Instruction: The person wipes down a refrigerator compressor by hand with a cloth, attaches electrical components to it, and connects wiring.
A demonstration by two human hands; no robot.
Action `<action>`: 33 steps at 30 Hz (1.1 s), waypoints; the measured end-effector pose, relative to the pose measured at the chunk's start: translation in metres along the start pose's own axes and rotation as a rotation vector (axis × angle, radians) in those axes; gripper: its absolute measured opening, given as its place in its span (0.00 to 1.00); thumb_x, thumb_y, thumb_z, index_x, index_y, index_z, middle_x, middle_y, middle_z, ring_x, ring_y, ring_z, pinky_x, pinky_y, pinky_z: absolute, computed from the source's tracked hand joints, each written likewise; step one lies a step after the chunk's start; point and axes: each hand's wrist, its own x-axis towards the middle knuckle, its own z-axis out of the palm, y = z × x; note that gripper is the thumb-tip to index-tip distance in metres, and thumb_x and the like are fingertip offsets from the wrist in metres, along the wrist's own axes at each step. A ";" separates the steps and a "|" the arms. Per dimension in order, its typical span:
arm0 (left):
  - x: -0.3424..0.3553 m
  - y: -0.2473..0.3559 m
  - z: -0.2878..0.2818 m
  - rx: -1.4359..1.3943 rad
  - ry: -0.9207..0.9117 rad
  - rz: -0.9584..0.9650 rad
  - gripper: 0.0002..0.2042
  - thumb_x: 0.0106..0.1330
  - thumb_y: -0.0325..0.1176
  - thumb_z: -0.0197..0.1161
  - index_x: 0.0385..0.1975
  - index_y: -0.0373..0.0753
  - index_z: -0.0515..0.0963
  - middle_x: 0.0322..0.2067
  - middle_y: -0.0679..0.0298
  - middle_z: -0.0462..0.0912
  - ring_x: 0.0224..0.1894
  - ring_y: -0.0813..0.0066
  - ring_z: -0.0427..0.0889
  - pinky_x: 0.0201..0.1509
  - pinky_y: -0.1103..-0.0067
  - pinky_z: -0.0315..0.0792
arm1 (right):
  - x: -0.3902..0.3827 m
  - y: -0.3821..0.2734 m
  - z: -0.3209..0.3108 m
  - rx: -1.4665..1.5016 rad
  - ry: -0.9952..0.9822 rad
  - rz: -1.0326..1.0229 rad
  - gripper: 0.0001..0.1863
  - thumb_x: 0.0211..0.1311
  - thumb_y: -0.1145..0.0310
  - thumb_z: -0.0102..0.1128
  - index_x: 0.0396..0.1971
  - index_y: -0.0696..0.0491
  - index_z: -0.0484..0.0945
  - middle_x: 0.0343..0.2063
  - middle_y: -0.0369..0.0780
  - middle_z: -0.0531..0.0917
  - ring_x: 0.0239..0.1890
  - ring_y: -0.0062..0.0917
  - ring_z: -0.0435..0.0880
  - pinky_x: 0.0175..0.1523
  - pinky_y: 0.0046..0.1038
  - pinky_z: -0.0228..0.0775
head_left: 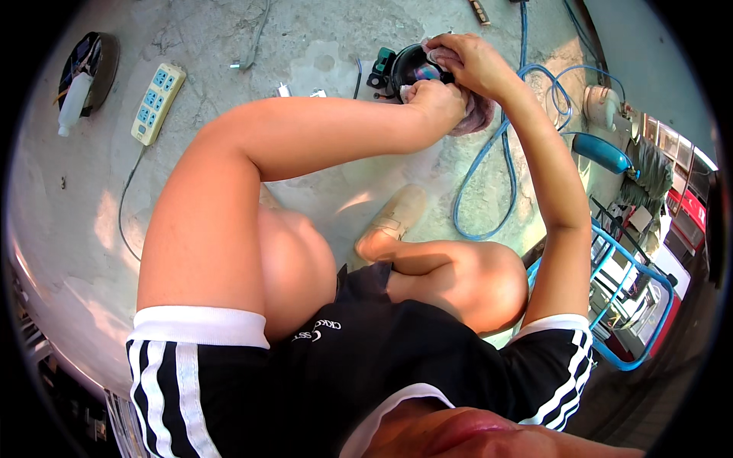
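Observation:
A round black object with a glossy rim and iridescent middle rests on the concrete, a small teal and black piece at its left. A pinkish-grey cloth is bunched over its right side. My right hand grips the cloth at the upper right rim, fingers curled over. Lower down, my left hand is closed on another part of the cloth at the near rim, partly hiding the object.
Blue hose loops lie right, near a teal cylinder, a white container and a blue metal frame. A power strip, a dark round item with a white bottle, and small cables lie left and behind.

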 end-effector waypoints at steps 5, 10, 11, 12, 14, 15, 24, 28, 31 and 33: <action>0.006 -0.002 0.000 -0.053 -0.079 -0.071 0.19 0.59 0.34 0.60 0.50 0.36 0.72 0.37 0.60 0.82 0.33 0.62 0.86 0.24 0.65 0.79 | 0.018 -0.010 -0.019 0.125 -0.218 0.212 0.14 0.63 0.70 0.57 0.48 0.55 0.78 0.39 0.43 0.84 0.43 0.27 0.82 0.51 0.25 0.72; 0.009 -0.004 -0.003 -0.117 -0.177 -0.050 0.19 0.61 0.34 0.58 0.52 0.39 0.70 0.46 0.58 0.79 0.40 0.57 0.85 0.24 0.58 0.78 | 0.033 0.013 -0.010 0.532 0.175 0.202 0.20 0.62 0.62 0.59 0.50 0.58 0.76 0.39 0.49 0.84 0.43 0.32 0.83 0.51 0.27 0.73; 0.009 -0.003 -0.004 -0.135 -0.177 -0.035 0.19 0.61 0.35 0.59 0.52 0.39 0.70 0.46 0.58 0.79 0.39 0.57 0.86 0.24 0.58 0.78 | 0.036 0.012 -0.003 0.377 0.258 0.271 0.21 0.61 0.61 0.60 0.50 0.58 0.76 0.40 0.50 0.83 0.44 0.33 0.83 0.52 0.28 0.72; 0.010 -0.006 -0.005 -0.145 -0.176 -0.028 0.20 0.61 0.35 0.59 0.53 0.39 0.70 0.46 0.58 0.79 0.39 0.57 0.86 0.24 0.58 0.78 | 0.043 0.012 0.005 0.223 0.342 0.327 0.21 0.61 0.60 0.61 0.50 0.57 0.77 0.42 0.51 0.83 0.46 0.35 0.83 0.53 0.29 0.72; 0.011 -0.004 -0.007 -0.112 -0.237 -0.033 0.19 0.60 0.35 0.60 0.51 0.39 0.72 0.46 0.59 0.80 0.38 0.58 0.86 0.24 0.60 0.78 | 0.051 0.014 0.034 -0.183 0.137 0.239 0.22 0.59 0.54 0.60 0.44 0.57 0.80 0.40 0.50 0.83 0.46 0.43 0.81 0.54 0.37 0.71; 0.012 -0.003 -0.007 -0.096 -0.269 -0.033 0.19 0.59 0.36 0.60 0.50 0.38 0.74 0.46 0.59 0.80 0.38 0.58 0.86 0.24 0.60 0.78 | 0.058 0.011 0.039 -0.249 0.051 0.206 0.21 0.58 0.54 0.60 0.43 0.55 0.81 0.39 0.49 0.83 0.46 0.43 0.81 0.53 0.38 0.71; 0.010 -0.011 0.003 -0.037 -0.223 -0.020 0.15 0.59 0.36 0.61 0.45 0.43 0.77 0.41 0.61 0.79 0.35 0.57 0.85 0.20 0.62 0.76 | 0.080 -0.029 0.029 -0.280 -0.479 -0.137 0.13 0.58 0.60 0.58 0.41 0.47 0.83 0.44 0.40 0.82 0.47 0.37 0.80 0.52 0.37 0.72; 0.009 -0.011 0.004 -0.083 -0.172 -0.043 0.16 0.59 0.36 0.61 0.47 0.43 0.74 0.42 0.59 0.77 0.37 0.52 0.84 0.19 0.59 0.74 | 0.096 -0.005 0.030 -0.442 -0.374 0.064 0.11 0.60 0.63 0.56 0.40 0.45 0.82 0.43 0.42 0.79 0.49 0.39 0.79 0.53 0.37 0.70; 0.009 -0.009 0.003 -0.098 -0.201 -0.073 0.17 0.59 0.37 0.61 0.48 0.43 0.75 0.43 0.58 0.77 0.39 0.51 0.84 0.19 0.58 0.74 | 0.096 -0.001 0.030 -0.283 -0.430 -0.037 0.11 0.59 0.62 0.58 0.40 0.45 0.82 0.43 0.41 0.79 0.50 0.39 0.77 0.54 0.38 0.68; 0.009 -0.010 0.003 -0.084 -0.235 -0.048 0.17 0.59 0.37 0.61 0.48 0.43 0.75 0.44 0.58 0.77 0.39 0.52 0.84 0.19 0.58 0.74 | 0.093 -0.023 0.029 -0.322 -0.547 -0.029 0.13 0.55 0.58 0.61 0.40 0.42 0.83 0.44 0.38 0.80 0.50 0.38 0.78 0.54 0.38 0.69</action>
